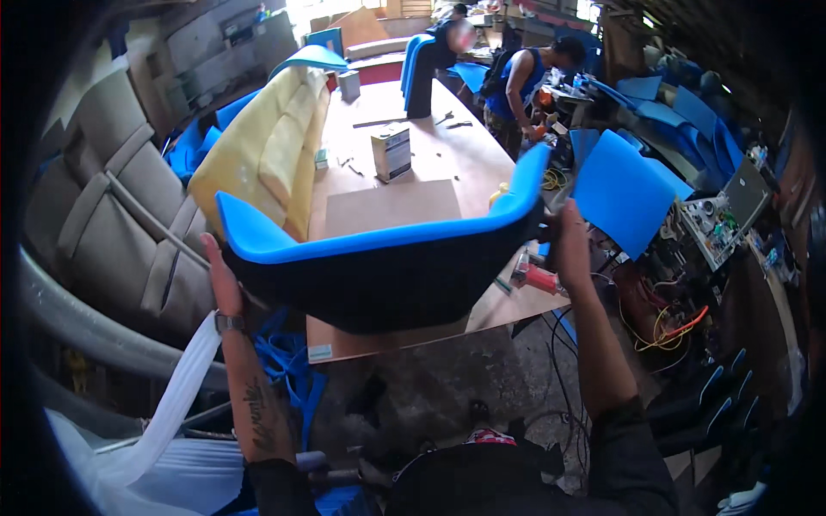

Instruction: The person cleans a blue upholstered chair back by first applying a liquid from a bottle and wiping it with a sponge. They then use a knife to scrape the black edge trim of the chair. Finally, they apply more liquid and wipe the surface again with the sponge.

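Observation:
I hold a curved seat shell (387,275) up in front of me, black on its outer face with a blue foam lining along the top rim. My left hand (222,279) presses flat against its left end, a watch on that wrist. My right hand (570,245) grips the shell's right end, fingers wrapped around the edge. The shell hangs over the near edge of a long plywood table (404,206).
On the table stand a rectangular tin can (391,152), yellow foam cushions (267,155) and another blue-and-black shell (417,77). A red power tool (538,277) lies at the table's right edge. Blue foam sheets (624,193) and cables crowd the right. Two people work at the far end.

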The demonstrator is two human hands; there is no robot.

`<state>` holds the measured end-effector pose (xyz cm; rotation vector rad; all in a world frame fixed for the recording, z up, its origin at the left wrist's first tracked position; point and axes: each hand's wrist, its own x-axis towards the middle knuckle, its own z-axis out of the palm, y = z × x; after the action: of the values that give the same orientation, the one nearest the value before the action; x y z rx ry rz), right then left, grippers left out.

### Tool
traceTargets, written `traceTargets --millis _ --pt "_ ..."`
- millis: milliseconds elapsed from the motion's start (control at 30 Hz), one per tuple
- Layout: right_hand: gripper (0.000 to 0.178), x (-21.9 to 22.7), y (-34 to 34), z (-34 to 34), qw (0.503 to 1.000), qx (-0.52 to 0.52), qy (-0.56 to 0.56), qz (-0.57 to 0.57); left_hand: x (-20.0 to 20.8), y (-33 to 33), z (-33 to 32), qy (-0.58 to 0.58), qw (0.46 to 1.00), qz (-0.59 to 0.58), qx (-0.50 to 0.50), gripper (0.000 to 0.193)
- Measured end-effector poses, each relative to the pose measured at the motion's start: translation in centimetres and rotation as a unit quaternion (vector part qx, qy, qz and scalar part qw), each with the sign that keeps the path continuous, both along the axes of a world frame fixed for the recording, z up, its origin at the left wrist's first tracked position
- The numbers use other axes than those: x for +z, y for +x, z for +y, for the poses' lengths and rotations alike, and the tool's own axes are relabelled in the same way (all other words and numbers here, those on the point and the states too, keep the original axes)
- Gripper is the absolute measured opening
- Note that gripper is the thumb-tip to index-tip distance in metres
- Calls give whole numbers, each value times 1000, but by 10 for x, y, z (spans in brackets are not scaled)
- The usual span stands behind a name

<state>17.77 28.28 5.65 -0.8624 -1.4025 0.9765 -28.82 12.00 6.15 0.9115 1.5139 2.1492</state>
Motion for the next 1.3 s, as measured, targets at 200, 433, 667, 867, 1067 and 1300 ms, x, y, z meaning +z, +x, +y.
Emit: traceTargets --millis 200,433,667,867,1067,1300 --pt "44 16 -16 50 995 68 -55 -52 14 -38 46 -159 987 15 10 86" --pt "31 1 85 30 983 115 -100 -104 118 37 47 -93 850 437 280 50" --pt "43 53 174 7 948 158 -74 -265 162 290 201 -230 722 648 -73 42" --pt "40 71 172 22 933 106 85 -332 141 297 250 -291 677 645 -201 40" --pt "39 112 151 20 884 92 154 -431 132 285 242 -210 705 644 -209 30" --pt "29 149 138 -13 857 30 118 -500 130 281 248 -148 703 650 -247 28"
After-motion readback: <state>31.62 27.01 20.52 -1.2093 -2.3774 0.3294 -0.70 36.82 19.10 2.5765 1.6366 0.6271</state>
